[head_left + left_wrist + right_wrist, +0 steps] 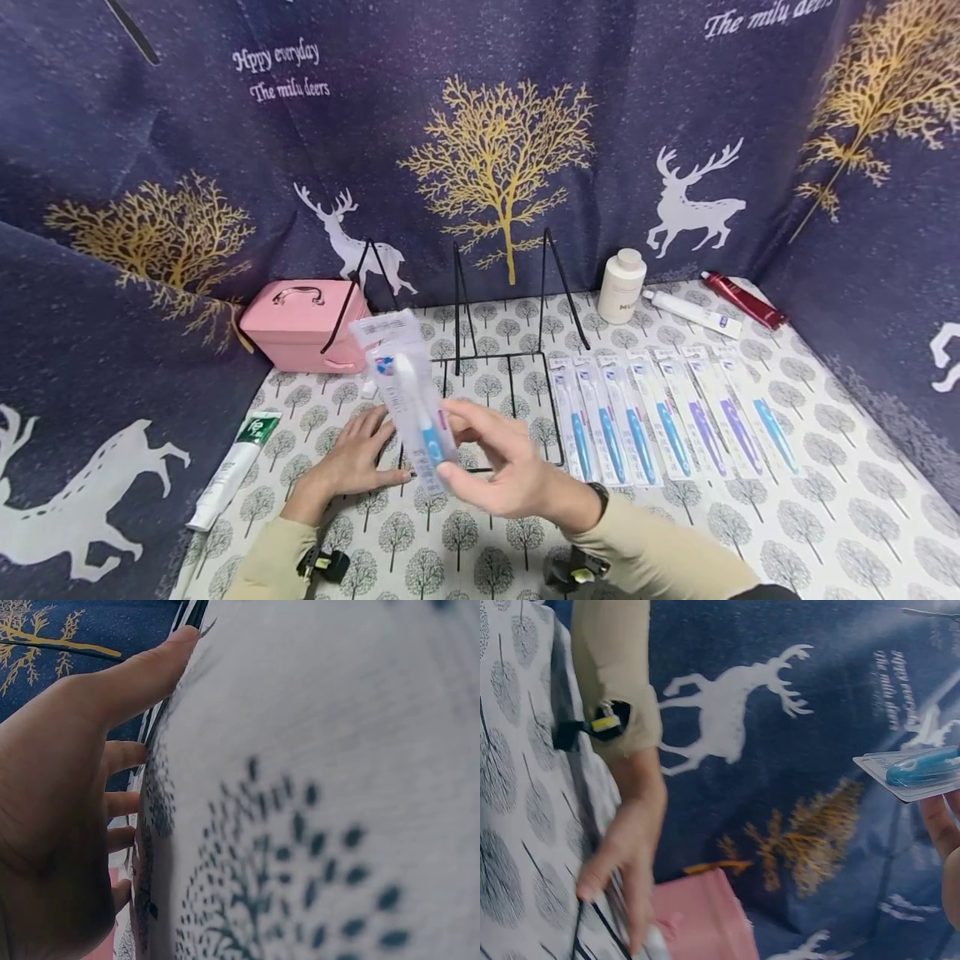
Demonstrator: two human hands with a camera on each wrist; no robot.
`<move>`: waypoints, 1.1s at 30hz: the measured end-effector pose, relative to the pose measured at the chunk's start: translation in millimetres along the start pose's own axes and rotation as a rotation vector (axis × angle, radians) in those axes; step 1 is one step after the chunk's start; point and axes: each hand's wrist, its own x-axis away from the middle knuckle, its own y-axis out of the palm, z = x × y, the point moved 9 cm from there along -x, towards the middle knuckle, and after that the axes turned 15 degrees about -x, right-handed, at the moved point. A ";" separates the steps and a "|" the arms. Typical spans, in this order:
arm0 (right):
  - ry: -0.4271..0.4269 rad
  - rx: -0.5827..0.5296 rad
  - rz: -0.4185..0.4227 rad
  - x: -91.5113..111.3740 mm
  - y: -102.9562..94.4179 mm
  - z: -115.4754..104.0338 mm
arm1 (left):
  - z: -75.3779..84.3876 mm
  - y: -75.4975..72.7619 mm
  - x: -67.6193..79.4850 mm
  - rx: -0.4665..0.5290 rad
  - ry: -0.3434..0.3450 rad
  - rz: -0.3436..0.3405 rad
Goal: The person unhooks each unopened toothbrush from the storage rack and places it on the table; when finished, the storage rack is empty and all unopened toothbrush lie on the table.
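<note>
My right hand [502, 471] pinches a packaged toothbrush [411, 404] by its lower end, thumb in front, above the table. The brush has a blue handle and a white head in a clear pack, tilted up to the left. In the right wrist view, the pack [911, 769] shows at the right edge. My left hand [347, 457] rests at the front left of a black wire rack [458, 317], fingers loosely spread. Its thumb tip touches a thin black wire in the left wrist view. The raised pack hides part of the rack.
Several packaged toothbrushes [615, 421], blue and purple, lie in a row right of the rack. Behind them are a white bottle [622, 287], a white tube [693, 314] and a red tube [742, 300]. A pink case [300, 325] and a green-and-white tube [234, 471] are at left.
</note>
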 end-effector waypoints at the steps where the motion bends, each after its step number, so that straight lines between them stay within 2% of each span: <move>1: -0.006 -0.001 0.002 -0.6 -5.2 -5.3 | -0.8 1.4 -0.4 -0.016 -0.004 -0.010; 6: -0.027 -0.004 0.040 8.2 -37.1 -29.2 | -3.1 7.0 -2.0 -0.020 -0.005 -0.041; 11: -0.051 -0.001 0.095 22.7 -69.6 -51.5 | -5.5 8.9 -2.4 -0.031 0.000 -0.035; 18: -0.087 0.052 0.247 37.4 -120.6 -89.3 | -3.2 8.8 -3.1 -0.031 0.009 -0.031; 22: -0.036 0.067 0.370 47.1 -151.6 -106.0 | -4.1 11.9 -2.1 -0.025 0.002 -0.034; 28: 0.091 0.110 0.585 85.8 -196.9 -128.3 | -8.2 11.8 -6.0 -0.045 0.008 -0.012; 33: 0.167 0.162 0.640 113.4 -221.6 -142.9 | -10.3 12.3 -6.5 -0.031 -0.006 -0.050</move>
